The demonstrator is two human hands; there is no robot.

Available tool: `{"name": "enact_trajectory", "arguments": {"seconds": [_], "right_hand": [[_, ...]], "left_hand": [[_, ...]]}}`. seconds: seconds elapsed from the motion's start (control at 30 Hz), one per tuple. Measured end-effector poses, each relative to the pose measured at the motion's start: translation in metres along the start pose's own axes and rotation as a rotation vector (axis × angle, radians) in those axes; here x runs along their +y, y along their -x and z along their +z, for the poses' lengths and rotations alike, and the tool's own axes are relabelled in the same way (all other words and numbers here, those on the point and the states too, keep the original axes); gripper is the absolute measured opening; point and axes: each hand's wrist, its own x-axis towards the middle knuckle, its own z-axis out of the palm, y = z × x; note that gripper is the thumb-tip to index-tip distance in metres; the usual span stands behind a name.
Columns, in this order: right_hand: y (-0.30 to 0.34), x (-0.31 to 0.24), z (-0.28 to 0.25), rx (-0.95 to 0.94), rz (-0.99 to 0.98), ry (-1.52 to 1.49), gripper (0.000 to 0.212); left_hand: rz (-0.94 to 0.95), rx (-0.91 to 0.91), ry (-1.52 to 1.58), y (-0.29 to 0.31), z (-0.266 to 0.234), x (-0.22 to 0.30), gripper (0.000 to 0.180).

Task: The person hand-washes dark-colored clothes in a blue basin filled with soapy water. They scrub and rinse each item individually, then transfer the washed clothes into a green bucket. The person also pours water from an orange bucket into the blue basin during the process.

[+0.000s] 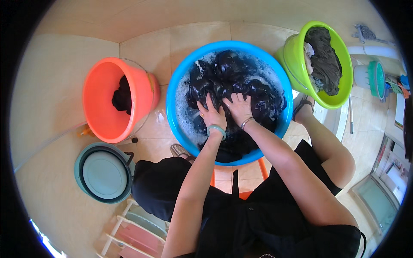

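Observation:
A wide blue basin (pixel 172 105) holds black wet clothes (pixel 234 69) in foamy water (pixel 186 120). My left hand (pixel 213 116) presses on the black fabric near the basin's middle, its fingers spread, with a pale green bangle (pixel 216 129) at the wrist. Close by on the right, my right hand (pixel 239 109) rests on the same clothes with its fingers apart and bent down into the folds. A silver bracelet (pixel 247 123) circles that wrist. Parts of the fingertips are hidden by the fabric.
Left of the basin, an orange bucket (pixel 97 101) holds a dark cloth (pixel 122 96). A tilted lime green bucket (pixel 297 64) with dark and light clothes is at the far right. A grey-green basin (pixel 103 172) and a white rack (pixel 116 230) are at lower left. Orange stool legs (pixel 263 168) show below.

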Motion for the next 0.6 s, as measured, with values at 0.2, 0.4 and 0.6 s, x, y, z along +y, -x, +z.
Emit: {"name": "enact_trajectory", "arguments": {"seconds": [0.2,0.4,0.6], "right_hand": [[-0.011,0.011,0.060,-0.056,0.028,0.053,0.028],[-0.043,0.031,0.097,-0.702,0.130,-0.241,0.037],[-0.040,0.037,0.075,-0.242,0.015,-0.226,0.056]], "left_hand": [[-0.057,-0.249,-0.166,-0.023,0.036,-0.020,0.075],[0.201,-0.929,-0.683,-0.061,0.043,-0.020,0.049],[-0.141,-0.717,-0.244,-0.079,0.072,-0.063,0.041]]}}
